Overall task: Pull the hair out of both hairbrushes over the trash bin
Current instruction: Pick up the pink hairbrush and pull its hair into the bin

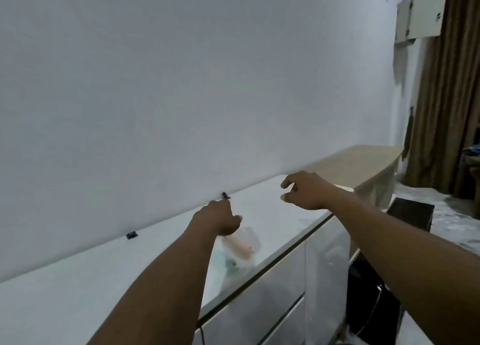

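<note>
1. White cabinet top carries a clear bag with a pink-handled hairbrush inside.
2. Left hand, fingers curled, hangs above that bag; whether it grips anything I cannot tell.
3. Right hand hovers half-open and empty farther along the cabinet top, probably ready to help.
4. Black trash bin stands beside the cabinet.

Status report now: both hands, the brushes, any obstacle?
Left hand over clear bag, grip unclear. Right hand open, empty. Pink handle in bag. No obstacle.

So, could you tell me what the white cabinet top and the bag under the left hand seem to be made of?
Cabinet top: probably glossy laminate or glass, since it looks smooth with a soft sheen. Bag: thin clear plastic, see-through and crinkled, with a pink handle showing through.
</note>
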The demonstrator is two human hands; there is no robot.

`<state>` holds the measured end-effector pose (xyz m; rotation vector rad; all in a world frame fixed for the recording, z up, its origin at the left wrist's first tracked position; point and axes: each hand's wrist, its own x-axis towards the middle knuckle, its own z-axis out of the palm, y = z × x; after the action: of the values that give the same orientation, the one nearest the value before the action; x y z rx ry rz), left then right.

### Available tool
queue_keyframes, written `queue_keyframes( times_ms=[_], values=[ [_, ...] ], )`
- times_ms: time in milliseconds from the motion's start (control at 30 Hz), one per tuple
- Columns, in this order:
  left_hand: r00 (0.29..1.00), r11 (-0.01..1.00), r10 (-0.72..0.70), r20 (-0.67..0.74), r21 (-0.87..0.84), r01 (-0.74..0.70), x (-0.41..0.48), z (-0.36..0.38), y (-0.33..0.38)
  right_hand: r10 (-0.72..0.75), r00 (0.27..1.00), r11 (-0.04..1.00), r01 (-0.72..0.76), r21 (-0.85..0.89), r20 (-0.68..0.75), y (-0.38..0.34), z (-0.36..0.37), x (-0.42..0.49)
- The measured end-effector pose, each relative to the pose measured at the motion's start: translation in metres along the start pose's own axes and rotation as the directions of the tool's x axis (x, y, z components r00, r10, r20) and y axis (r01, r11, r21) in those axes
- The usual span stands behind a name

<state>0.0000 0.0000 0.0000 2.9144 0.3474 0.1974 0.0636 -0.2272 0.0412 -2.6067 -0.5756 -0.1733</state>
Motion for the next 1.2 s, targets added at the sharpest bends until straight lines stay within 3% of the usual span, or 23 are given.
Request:
queue_keyframes(
  times_ms=[333, 733, 967, 1100, 1200],
  values=[
    [0.989, 0.980, -0.150, -0.002, 0.132, 0.149, 0.061, 0.060, 0.002, 0.032, 0.986, 0.999, -0.035, 0.019, 0.166, 0.030, 0.074, 0.088],
    [0.978, 0.985, -0.166, -0.122, -0.060, 0.160, 0.066, 0.083, -0.004, 0.075, 0.971, 0.997, -0.075, -0.012, 0.229, 0.048, 0.094, 0.089],
    [0.966, 0.942, -0.079, -0.247, -0.336, -0.009, 0.040, 0.047, 0.034, 0.121, 0.991, 0.993, -0.121, 0.002, 0.064, 0.056, 0.023, 0.039],
    [0.952, 0.885, 0.028, -0.303, -0.435, -0.165, 0.014, 0.042, 0.075, 0.207, 0.978, 0.955, -0.193, 0.224, -0.039, 0.068, -0.005, 0.004],
    [0.947, 0.844, 0.124, -0.295, -0.470, -0.257, -0.009, 0.055, 0.109, 0.294, 0.953, 0.862, -0.233, 0.450, -0.070, 0.084, -0.016, -0.027]
  ],
)
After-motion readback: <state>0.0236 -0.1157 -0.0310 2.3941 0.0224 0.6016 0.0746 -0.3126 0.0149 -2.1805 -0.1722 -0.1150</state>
